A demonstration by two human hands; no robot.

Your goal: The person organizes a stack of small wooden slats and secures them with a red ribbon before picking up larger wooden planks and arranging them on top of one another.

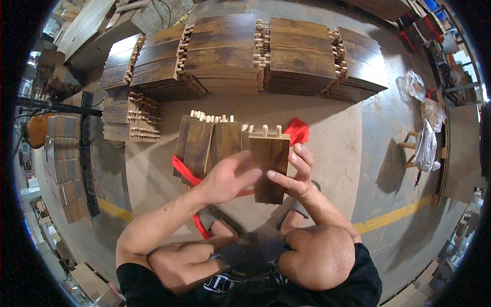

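Note:
My right hand (299, 176) grips a dark brown wooden board (270, 166) by its right side, thumb on the face. The board is held upright, and two pale wooden pegs (265, 130) stick up from its top end. At the board's left edge is my left hand (229, 178), its fingers blurred and partly hidden; whether it grips the board I cannot tell. Behind my left hand lean several similar boards (198, 143) with pegs along their tops. A red cloth strip (185, 170) runs around them, and more red cloth (297, 132) shows beside my right fingertips.
Tall stacks of pegged brown boards (220, 46) stand in a row across the far side, with a lower stack (116, 120) at left. More stacked boards (65, 169) line the far left. A wooden stool (407, 146) with plastic bags (425, 148) stands at right.

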